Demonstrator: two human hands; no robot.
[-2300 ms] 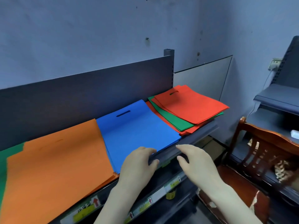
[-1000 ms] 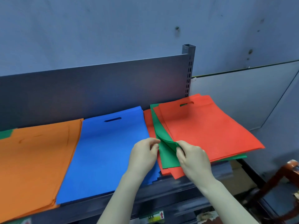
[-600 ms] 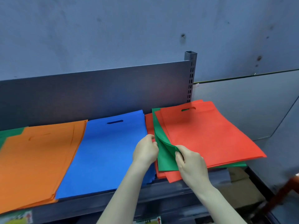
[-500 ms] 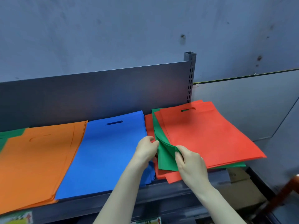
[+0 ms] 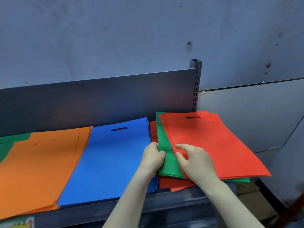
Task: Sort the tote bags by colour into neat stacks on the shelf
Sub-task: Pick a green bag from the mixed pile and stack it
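Green tote bag point(image 5: 162, 140) lies lengthwise under red bags point(image 5: 213, 145); left hand point(image 5: 152, 157) pinches its left edge, right hand point(image 5: 195, 162) just beside, grip unclear.

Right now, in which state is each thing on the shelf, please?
top red bags: askew, on the green bags.
green bags: on bottom red bags; unsorted.
blue stack: neat, flat.
orange stack: flat, overlapping far-left green pile.
left grip: pinching green bags' edge.
right grip: curled at red edge; hold unclear.
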